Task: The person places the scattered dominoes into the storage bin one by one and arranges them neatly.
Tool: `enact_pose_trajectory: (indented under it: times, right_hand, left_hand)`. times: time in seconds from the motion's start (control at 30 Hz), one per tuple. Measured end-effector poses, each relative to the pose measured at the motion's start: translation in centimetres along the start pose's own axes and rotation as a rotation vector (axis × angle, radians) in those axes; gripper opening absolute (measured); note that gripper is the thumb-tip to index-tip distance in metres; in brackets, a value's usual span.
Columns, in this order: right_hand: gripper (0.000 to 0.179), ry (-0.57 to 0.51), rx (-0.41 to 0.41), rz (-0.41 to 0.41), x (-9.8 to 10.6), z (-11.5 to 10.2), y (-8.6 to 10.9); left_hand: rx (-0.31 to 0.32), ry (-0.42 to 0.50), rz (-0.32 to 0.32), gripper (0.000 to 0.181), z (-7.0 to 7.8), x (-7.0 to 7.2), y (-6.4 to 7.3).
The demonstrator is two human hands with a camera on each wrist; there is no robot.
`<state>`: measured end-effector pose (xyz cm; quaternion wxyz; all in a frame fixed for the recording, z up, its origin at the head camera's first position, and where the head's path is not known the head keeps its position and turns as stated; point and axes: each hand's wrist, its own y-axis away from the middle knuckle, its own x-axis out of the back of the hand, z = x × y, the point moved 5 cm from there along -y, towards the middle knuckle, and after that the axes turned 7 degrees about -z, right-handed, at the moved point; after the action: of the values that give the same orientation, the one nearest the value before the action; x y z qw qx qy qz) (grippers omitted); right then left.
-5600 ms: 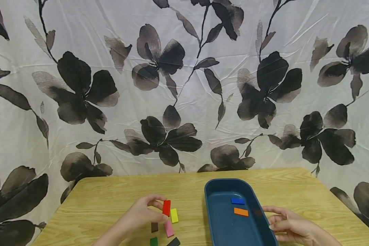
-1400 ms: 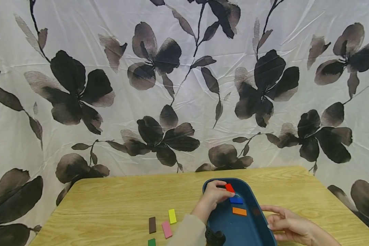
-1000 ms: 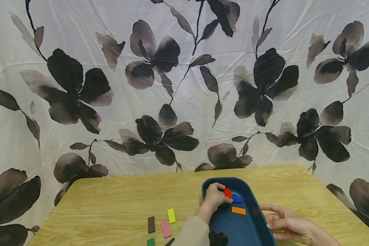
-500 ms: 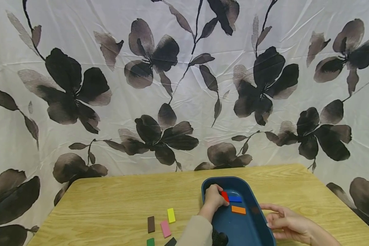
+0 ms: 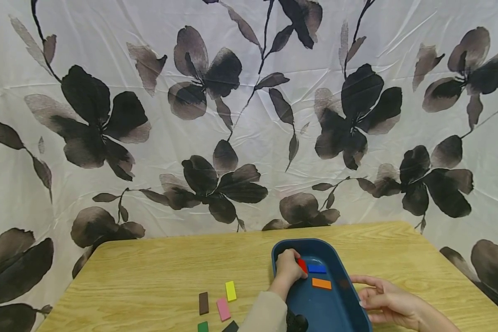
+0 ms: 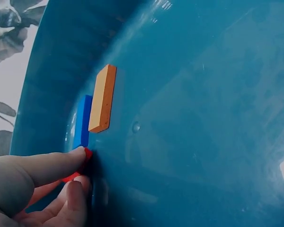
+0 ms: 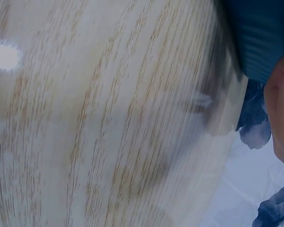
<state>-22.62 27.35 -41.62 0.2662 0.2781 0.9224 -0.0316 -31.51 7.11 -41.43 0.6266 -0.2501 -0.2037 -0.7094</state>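
Red shows between the thumb and fingers of the left hand (image 5: 287, 270), which pinch the red block (image 5: 301, 265) inside the blue tray (image 5: 315, 306). Earlier that block was held over the table (image 5: 162, 267), near the yellow block (image 5: 230, 291) and the pink block (image 5: 223, 309); next it was at the far end of the tray, and now it is low beside the left end of the blue block (image 5: 317, 268). Whether those two touch, I cannot tell. The orange block (image 5: 321, 283) lies just nearer the person. The right hand (image 5: 390, 302) has stayed at the tray's right side, index finger stretched toward the wall, the others loosely bent.

The red block sits near the tray's left wall, with little room past the hand there. The widest stretch of tray floor runs from the orange block toward the person; the sleeve (image 5: 265, 313) crosses the left rim. Outside that rim, also on the table, lie the brown block (image 5: 203, 303), the green block (image 5: 203, 327) and the black block (image 5: 231, 326), the last two cut off by the picture's lower edge.
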Motion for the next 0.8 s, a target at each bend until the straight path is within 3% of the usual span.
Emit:
enact_pose_trajectory:
  times: [0.2, 0.33, 0.6, 0.8]
  right_hand:
    - [0.047, -0.009, -0.004, 0.000, -0.1, 0.0, -0.2]
    - [0.047, -0.015, -0.002, 0.001, -0.2, 0.0, -0.2]
    - [0.047, -0.014, -0.002, -0.006, 0.0, 0.0, -0.2]
    - [0.047, -0.026, 0.006, -0.021, 0.0, 0.1, -0.2]
  left_hand:
    - [-0.056, -0.052, 0.013, 0.043, 0.1, 0.1, -0.1]
    - [-0.103, -0.058, -0.021, 0.042, 0.7, 0.4, 0.0]
    - [-0.120, 0.165, -0.251, 0.039, 2.0, 2.3, 0.2]
    - [-0.122, 0.309, -0.348, 0.041, 1.7, 4.6, 0.2]
